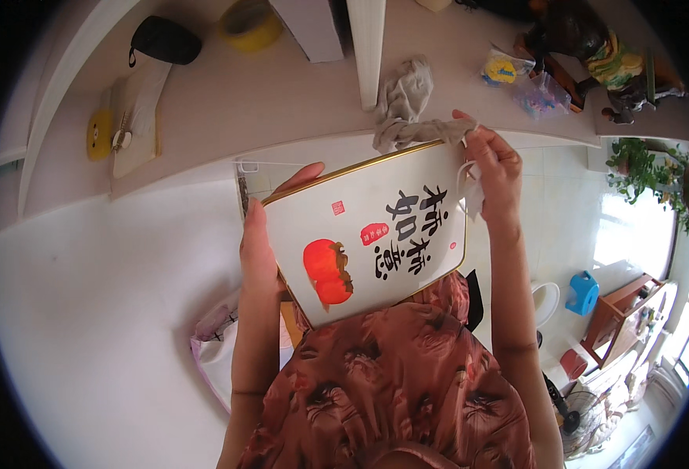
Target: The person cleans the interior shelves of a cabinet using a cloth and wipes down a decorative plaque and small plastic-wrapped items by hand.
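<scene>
A gold-edged framed picture [350,258] with red persimmons and dark brush writing is tilted in front of my body. My left hand [271,234] grips its left edge, thumb at the near upper corner. At the upper right corner of the frame, my right hand [494,164] pinches the end of a twisted grey cloth [406,97]. The rest of that cloth lies bunched on the shelf beyond the frame. A white strip or tag [470,190] hangs below my right fingers; its exact kind is unclear.
On the shelf [274,111] are a black pouch [167,41], a roll of yellow tape [251,24], a yellow case [98,135], small plastic bags [541,97] and a dark figurine [605,53]. An upright divider [368,53] stands near the cloth. Potted plants [655,176] are at the right.
</scene>
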A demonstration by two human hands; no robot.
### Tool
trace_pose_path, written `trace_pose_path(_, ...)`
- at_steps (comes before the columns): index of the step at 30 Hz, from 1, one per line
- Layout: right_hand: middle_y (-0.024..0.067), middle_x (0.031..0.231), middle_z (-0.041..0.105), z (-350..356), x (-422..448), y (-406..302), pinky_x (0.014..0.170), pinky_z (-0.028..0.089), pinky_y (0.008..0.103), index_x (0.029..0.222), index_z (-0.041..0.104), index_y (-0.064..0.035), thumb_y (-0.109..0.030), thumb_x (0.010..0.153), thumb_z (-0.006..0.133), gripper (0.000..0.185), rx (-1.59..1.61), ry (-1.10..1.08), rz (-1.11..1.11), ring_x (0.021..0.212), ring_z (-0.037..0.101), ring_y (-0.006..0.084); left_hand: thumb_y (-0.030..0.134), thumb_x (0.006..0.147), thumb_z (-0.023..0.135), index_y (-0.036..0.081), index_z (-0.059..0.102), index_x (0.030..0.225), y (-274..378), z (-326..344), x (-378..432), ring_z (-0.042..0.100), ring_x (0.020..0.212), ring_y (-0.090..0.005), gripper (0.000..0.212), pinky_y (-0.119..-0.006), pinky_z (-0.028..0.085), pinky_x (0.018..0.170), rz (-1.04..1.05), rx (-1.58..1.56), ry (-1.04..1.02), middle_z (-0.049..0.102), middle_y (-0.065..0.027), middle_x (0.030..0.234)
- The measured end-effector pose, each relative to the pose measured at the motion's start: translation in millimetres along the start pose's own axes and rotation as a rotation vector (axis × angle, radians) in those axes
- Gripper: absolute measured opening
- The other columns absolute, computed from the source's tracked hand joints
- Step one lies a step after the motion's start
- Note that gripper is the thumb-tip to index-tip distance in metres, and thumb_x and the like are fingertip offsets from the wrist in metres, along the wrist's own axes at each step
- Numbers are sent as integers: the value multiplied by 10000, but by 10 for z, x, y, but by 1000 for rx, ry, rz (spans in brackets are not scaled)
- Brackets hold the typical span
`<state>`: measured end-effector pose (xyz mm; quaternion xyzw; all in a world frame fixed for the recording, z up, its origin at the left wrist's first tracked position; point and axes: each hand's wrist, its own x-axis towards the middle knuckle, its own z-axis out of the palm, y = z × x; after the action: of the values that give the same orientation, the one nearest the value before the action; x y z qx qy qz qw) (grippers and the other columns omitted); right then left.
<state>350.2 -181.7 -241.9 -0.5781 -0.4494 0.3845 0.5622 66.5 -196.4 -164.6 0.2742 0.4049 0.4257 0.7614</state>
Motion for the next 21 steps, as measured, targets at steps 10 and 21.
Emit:
trace_pose_path(10, 39, 876, 643, -188, 166, -35, 487, 342, 179, 936, 675, -38, -150, 935, 587, 142, 370, 162, 81, 578, 423, 22, 613, 921, 350, -67, 411, 1357, 34, 15, -22, 535, 1146, -254, 810, -369, 410, 986, 91, 72, -74, 560, -189, 1243)
trace_pose_path(21, 62, 904, 654, 524, -283, -582, 601, 535, 273, 866, 686, -48, -39, 721, 750, 160, -359, -287, -437, 745, 652, 194, 563, 953, 292, -22, 444, 1349, 73, 181, 43, 532, 1138, -252, 722, -373, 420, 974, 81, 110, 100, 555, -145, 1246)
